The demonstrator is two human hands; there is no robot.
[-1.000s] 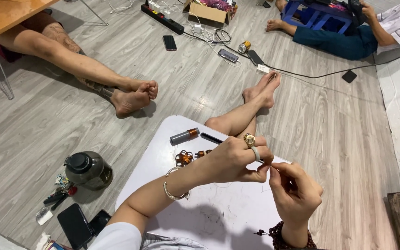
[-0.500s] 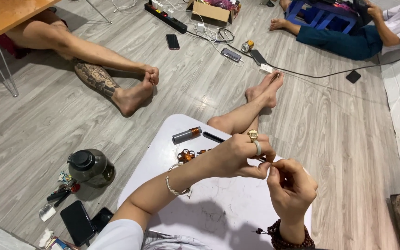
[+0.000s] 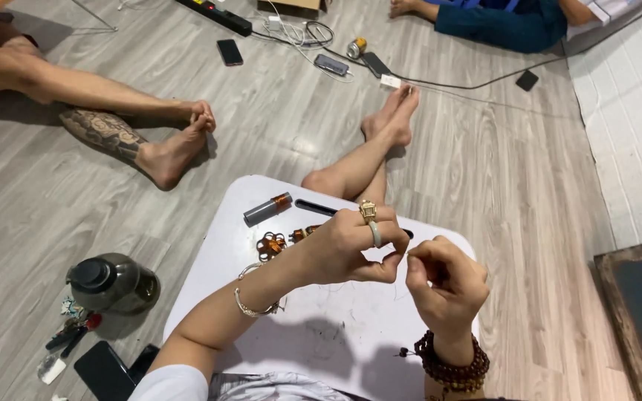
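Observation:
My left hand (image 3: 347,249), with two rings and a thin bracelet, hovers over a small white table (image 3: 336,334), its thumb and fingers pinched together. My right hand (image 3: 443,282), wearing a brown bead bracelet, faces it a finger's width away, also pinched. Something very small and thin sits between the two pinches; I cannot make out what it is. Behind my left hand on the table lie a grey cylinder with a copper end (image 3: 267,210), copper wire coils (image 3: 270,244) and a black pen (image 3: 317,208).
A dark jar (image 3: 111,282), small tools and phones (image 3: 102,369) lie on the wood floor left of the table. Another person's legs (image 3: 105,126) stretch at upper left; my own legs (image 3: 373,148) extend beyond the table. Cables, a power strip (image 3: 217,15) and phones lie farther back.
The view has tilted down and closer. Both hands stay pinched together over the table, shifted slightly; the other person's legs have moved a little.

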